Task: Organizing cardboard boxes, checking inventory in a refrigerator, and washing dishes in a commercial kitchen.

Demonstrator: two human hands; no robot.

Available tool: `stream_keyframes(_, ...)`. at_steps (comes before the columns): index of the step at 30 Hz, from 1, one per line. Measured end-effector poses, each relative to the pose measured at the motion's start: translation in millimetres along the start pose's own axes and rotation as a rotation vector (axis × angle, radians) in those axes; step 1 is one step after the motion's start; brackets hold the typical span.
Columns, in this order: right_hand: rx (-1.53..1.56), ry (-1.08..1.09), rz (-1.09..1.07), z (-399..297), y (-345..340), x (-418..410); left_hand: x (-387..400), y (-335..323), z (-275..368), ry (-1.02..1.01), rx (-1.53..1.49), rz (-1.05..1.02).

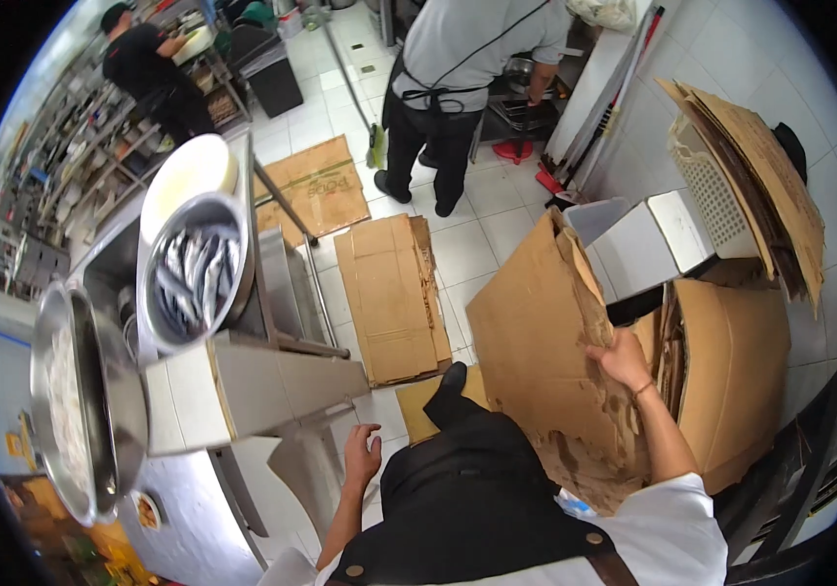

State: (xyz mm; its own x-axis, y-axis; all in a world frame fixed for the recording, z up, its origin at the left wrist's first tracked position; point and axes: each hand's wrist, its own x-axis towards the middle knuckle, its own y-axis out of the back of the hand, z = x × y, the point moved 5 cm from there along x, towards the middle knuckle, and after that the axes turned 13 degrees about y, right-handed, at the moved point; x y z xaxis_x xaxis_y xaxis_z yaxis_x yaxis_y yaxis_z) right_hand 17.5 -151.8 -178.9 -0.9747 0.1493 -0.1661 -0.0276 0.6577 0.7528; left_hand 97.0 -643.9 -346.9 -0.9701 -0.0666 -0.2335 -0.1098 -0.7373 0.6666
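My right hand (620,359) grips the torn edge of a large flattened cardboard sheet (528,315), which stands tilted at my right side. My left hand (362,454) hangs over the floor at my left with its fingers apart, holding nothing. A folded cardboard box (733,366) with more cardboard inside stands right of my right hand. Ahead of my feet, a stack of flattened cardboard (389,300) lies on the white tiled floor, and another cardboard sheet (316,183) lies beyond it.
At left, a metal bowl of fish (199,271) stands by a white round board (188,179); large metal bowls (122,395) stand nearer. A person in a grey shirt (462,58) bends ahead; a person in black (144,66) works far left. Cardboard sheets (763,168) lean beside a plastic basket (704,183).
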Motion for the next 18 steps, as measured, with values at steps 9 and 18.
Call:
stream_keyframes(9, -0.008, -0.023, 0.163, -3.7, 16.0, 151.2, 186.8, 10.1, 73.1, 0.168, -0.219, -0.126)
stream_keyframes(18, 0.005, -0.226, 0.382, 43.6, 30.2, 316.7, 415.5, -73.3, 100.3, 0.164, -0.255, -0.554)
